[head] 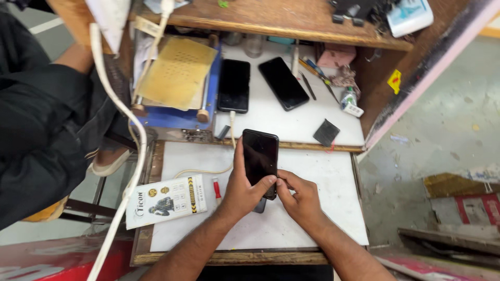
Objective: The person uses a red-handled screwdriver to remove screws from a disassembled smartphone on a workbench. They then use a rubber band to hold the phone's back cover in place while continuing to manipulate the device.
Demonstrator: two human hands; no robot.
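Observation:
My left hand (241, 190) grips a black smartphone (260, 156) from its left side, thumb laid across the lower part of the dark screen. The phone is held just above the white work board (317, 208). My right hand (301, 196) pinches at the phone's bottom right corner with thumb and forefinger. A dark object (260, 206) lies under the phone's lower end, mostly hidden. Whether anything small sits between the right fingers cannot be made out.
Two more black phones (234, 85) (283, 82) lie on the rear white shelf, one plugged into a white cable (205, 170). A white printed box (165, 200), a red-tipped tool (216, 190), a black square pad (326, 132), a glue bottle (350, 101) and a blue machine (177, 83) are around. A person in black (36, 114) sits left.

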